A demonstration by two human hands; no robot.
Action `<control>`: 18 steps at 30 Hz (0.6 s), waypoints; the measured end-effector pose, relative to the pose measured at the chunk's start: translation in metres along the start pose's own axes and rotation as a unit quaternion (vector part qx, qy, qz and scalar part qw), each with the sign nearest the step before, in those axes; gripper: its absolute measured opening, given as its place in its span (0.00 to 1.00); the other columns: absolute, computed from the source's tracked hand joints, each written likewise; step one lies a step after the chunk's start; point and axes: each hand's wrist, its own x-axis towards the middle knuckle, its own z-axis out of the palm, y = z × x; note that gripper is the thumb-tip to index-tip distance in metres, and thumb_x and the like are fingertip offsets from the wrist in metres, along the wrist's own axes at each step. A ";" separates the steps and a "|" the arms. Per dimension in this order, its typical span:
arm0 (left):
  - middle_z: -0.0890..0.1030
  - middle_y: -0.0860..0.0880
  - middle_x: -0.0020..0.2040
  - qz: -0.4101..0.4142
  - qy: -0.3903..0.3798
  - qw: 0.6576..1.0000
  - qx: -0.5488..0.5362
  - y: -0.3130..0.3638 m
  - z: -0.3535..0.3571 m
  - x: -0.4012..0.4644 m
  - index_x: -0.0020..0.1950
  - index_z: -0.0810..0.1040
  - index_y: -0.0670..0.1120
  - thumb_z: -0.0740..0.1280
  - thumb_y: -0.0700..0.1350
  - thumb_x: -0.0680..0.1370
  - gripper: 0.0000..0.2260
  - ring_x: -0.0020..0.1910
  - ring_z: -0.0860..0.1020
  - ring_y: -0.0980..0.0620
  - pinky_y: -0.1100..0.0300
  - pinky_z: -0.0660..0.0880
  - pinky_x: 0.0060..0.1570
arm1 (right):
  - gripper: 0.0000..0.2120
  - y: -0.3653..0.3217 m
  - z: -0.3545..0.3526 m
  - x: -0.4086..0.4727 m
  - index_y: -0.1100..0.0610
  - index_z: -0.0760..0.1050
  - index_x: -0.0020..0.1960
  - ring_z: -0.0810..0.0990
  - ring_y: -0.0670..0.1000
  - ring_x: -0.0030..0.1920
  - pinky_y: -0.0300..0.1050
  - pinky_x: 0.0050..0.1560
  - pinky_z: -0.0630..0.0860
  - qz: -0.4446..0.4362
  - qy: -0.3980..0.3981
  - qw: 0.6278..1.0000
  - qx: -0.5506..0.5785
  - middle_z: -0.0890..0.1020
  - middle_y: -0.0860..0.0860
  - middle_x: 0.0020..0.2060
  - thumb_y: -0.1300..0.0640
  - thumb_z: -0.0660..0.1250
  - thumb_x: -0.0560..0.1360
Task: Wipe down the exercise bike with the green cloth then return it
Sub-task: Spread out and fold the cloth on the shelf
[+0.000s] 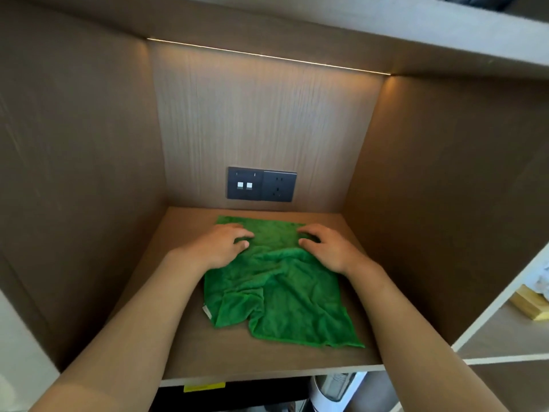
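The green cloth (279, 295) is pressed flat on the shelf (237, 352) by left hand (221, 248) and right hand (329, 248), fingers relaxed, nothing gripped

— How much room do I have in there?

— I see a box-shaped alcove: left wall (83, 162), right wall (439, 188) and back panel (261, 114) close three sides, an upper shelf (386, 34) caps it. Only the front is open.

— Anything on the shelf board (267, 355)?

— The green cloth (285, 295) covers the middle, with my left hand (221, 248) and right hand (328, 248) pressing on its far end. Bare board runs along both sides and the front edge.

— The back?

— A socket plate (261, 184) sits low on the panel, just beyond the cloth.
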 end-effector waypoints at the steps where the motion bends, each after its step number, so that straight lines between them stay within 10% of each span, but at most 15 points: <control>1: 0.64 0.45 0.84 -0.005 -0.006 1.000 0.006 -0.002 0.002 0.002 0.80 0.70 0.53 0.60 0.51 0.88 0.20 0.83 0.61 0.44 0.53 0.58 0.80 | 0.19 0.000 0.001 -0.001 0.60 0.76 0.73 0.73 0.55 0.74 0.38 0.70 0.63 -0.009 0.005 1.000 -0.021 0.77 0.56 0.73 0.55 0.67 0.84; 12: 0.61 0.44 0.85 -0.007 0.030 1.000 0.003 -0.027 0.011 0.020 0.83 0.65 0.51 0.53 0.51 0.89 0.21 0.84 0.57 0.42 0.50 0.54 0.82 | 0.21 -0.005 0.020 0.001 0.55 0.70 0.79 0.64 0.54 0.81 0.43 0.78 0.58 -0.008 0.001 0.996 -0.085 0.68 0.54 0.80 0.54 0.59 0.87; 18: 0.75 0.48 0.76 0.067 0.116 0.991 0.003 0.013 0.001 -0.019 0.74 0.77 0.52 0.69 0.51 0.83 0.19 0.77 0.70 0.46 0.48 0.65 0.77 | 0.19 0.000 0.023 0.001 0.56 0.73 0.76 0.69 0.58 0.77 0.50 0.77 0.64 -0.019 0.032 0.995 -0.092 0.73 0.56 0.76 0.57 0.60 0.86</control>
